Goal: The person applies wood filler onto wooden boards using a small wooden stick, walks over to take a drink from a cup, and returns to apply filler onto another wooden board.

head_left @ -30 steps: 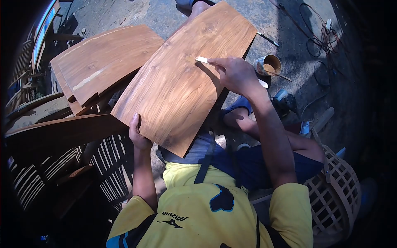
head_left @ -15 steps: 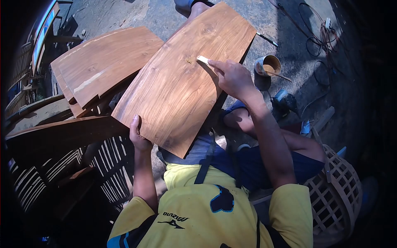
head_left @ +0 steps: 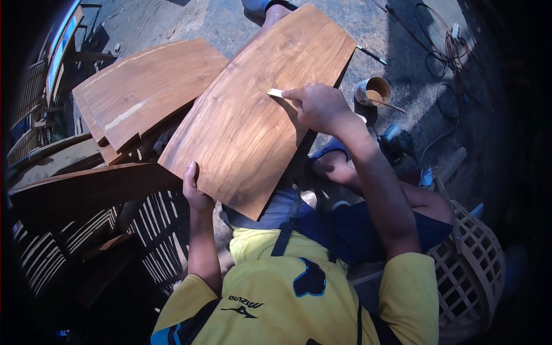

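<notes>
Clock hours here are taken from the middle of my board (head_left: 236, 138). At nine to ten o'clock lies a stack of boards (head_left: 152, 86), its right end close against my board's left edge in view; whether they touch I can't tell. At eight o'clock a darker plank (head_left: 115, 172) runs in, ending near my board's left corner. My left hand (head_left: 199, 187) grips that lower edge at seven o'clock, thumb on the upper face, fingers hidden underneath.

The board slants over my lap, its long axis running from seven to one o'clock, the far end pointing to one. Near its middle I have a spatula (head_left: 275, 92) pinched in my right hand (head_left: 325, 108), forefinger stretched along it, the pale tip pointing roughly to nine and low over the wood.

Past the right edge, a pen (head_left: 372, 54) lies at two o'clock. A strip of floor (head_left: 368, 23) separates the edge from the tin (head_left: 360, 92) at three, a stick (head_left: 391, 106) leaning out over its rim. Beyond are a power tool (head_left: 397, 138) at four, a basket (head_left: 471, 259) near four to five, and tangled cable (head_left: 454, 54) at two to three.
</notes>
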Demonstrator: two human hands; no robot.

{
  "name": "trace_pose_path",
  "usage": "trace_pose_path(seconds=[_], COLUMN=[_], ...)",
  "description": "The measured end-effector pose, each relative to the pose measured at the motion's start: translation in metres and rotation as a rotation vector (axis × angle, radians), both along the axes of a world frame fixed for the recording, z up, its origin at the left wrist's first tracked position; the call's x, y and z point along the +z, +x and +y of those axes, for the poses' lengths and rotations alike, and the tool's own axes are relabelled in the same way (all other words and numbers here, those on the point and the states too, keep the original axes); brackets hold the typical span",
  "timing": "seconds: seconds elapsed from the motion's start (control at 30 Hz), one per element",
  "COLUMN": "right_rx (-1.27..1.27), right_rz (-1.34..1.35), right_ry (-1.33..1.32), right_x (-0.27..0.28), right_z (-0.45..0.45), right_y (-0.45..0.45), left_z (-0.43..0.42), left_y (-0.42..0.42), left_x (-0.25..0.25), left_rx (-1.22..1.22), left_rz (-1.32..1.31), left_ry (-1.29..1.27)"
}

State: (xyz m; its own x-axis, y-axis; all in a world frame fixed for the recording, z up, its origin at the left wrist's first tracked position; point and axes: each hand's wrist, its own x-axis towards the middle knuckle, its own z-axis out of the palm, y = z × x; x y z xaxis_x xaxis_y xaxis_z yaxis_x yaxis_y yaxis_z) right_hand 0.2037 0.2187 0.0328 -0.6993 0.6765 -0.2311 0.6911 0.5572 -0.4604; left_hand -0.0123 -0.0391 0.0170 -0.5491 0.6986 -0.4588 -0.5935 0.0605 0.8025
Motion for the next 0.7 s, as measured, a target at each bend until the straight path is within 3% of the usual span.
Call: trace_pose_path(seconds=[0.1,0.3,0.4,0.5,0.53,0.7], right_rx=[-0.01,-0.021,0.045,-0.028,-0.004,-0.057], right_rz=[-0.01,0.098,-0.11,-0.015,0.132,0.105], right_ry=[-0.071,0.041,-0.119,-0.151,-0.087,-0.057], right_x=[0.0,-0.012,0.007,0.011,0.001,-0.002], right_z=[0.008,0.022,0.032,0.01,-0.004,-0.026], right_y=[0.005,-0.009,0.001,0.022,0.023,0.0], left_z=[0.0,-0.001,-0.004,-0.002,-0.002,-0.002], left_y=[-0.001,-0.002,-0.005,-0.003,-0.002,-0.005], left_x=[0.0,0.001,-0.003,-0.004,-0.003,-0.006], left_rx=[-0.008,-0.033,-0.035,-0.01,0.005,0.015], left_rz=[-0.013,0.02,0.033,0.024,0.017,0.012], left_ry=[-0.003,-0.062,-0.074,-0.041,-0.023,-0.033])
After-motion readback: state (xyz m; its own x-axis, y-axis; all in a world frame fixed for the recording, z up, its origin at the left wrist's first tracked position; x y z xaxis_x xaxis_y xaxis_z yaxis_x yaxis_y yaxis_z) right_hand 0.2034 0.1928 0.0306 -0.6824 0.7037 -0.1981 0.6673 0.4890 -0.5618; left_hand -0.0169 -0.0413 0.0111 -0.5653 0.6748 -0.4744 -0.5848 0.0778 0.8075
